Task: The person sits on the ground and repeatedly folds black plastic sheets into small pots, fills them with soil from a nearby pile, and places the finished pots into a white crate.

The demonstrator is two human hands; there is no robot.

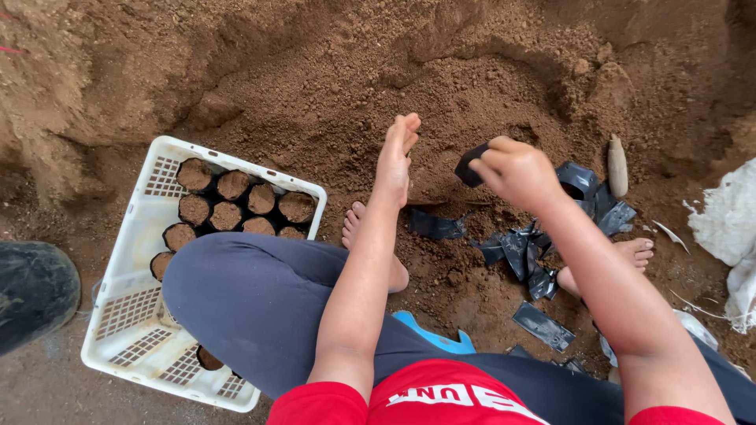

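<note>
My right hand (516, 169) grips a small black plastic nursery bag (470, 164) just above the brown soil heap (441, 86). My left hand (396, 156) is stretched out flat, fingers together, edge-on over the soil right beside that bag, holding nothing. Several empty black bags (524, 248) lie crumpled on the ground under my right forearm, between my bare feet. To my left stands a white plastic crate (130, 315) with several soil-filled black bags (236, 201) packed upright at its far end.
A wooden tool handle (617, 165) sticks out of the soil at the right. A white sack (728, 224) lies at the far right edge. A dark rounded object (31, 291) sits at the left edge. A blue seat edge (437, 334) shows between my legs.
</note>
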